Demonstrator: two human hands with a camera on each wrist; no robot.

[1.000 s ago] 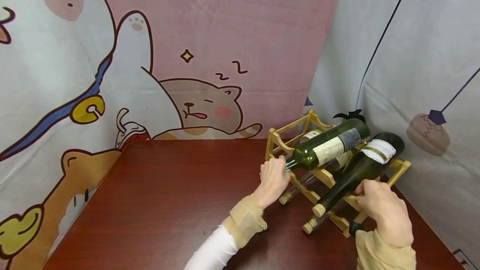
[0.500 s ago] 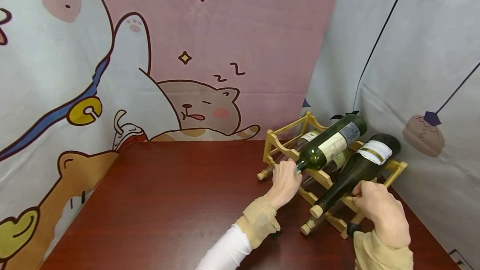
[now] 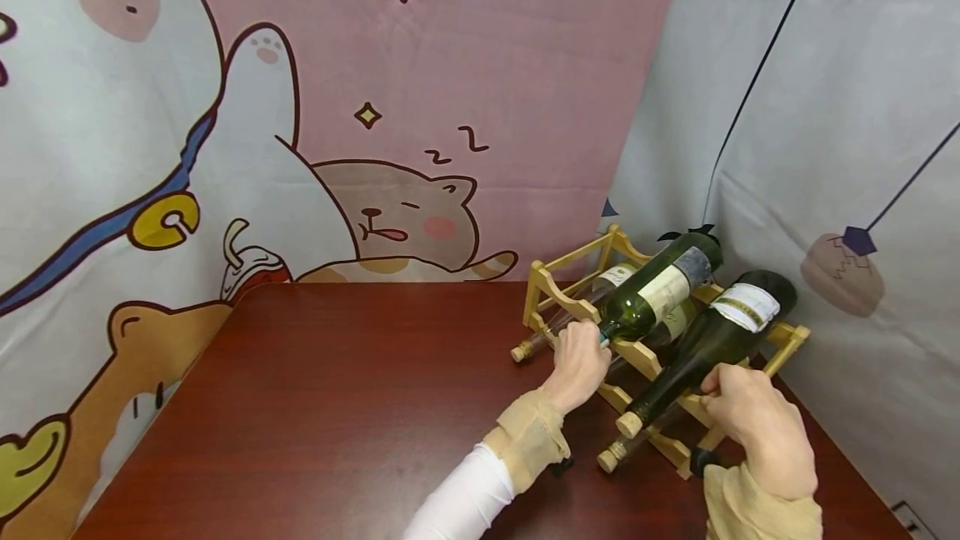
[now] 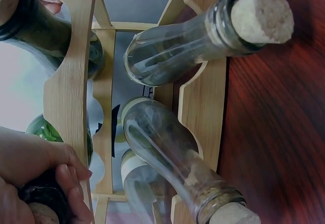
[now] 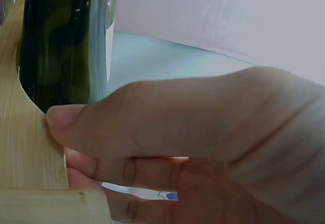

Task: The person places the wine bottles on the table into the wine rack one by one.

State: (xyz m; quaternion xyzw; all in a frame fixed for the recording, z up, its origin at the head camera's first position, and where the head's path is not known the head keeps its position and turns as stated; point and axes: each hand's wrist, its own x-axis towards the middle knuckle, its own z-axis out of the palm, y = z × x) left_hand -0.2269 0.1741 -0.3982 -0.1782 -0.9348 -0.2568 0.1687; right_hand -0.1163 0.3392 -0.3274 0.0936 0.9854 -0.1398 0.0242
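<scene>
My left hand [image 3: 579,363] grips the neck of a green wine bottle [image 3: 660,290] with a cream label. This bottle lies tilted on the top row of a wooden wine rack [image 3: 639,354], neck toward me. In the left wrist view, fingers [image 4: 71,193] curl round its dark neck, with a cork [image 4: 41,214] at the end. My right hand [image 3: 757,423] pinches the rack's scalloped front rail [image 5: 35,148], thumb in front and fingers behind. Just above the thumb, a dark wine bottle [image 3: 723,332] with a white label rests in the neighbouring slot.
Clear corked bottles lie in the lower row; one cork [image 3: 520,352] sticks out at left, another [image 3: 609,458] at front. The rack stands on a reddish-brown table [image 3: 337,390], close to the grey curtain [image 3: 862,148] at right. A pink cartoon cloth [image 3: 525,65] hangs behind.
My left hand has moved right and slightly down with the green bottle's neck, and the bottle sits lower. A clear bottle's cork now shows left of that hand. My right hand stays at the rail.
</scene>
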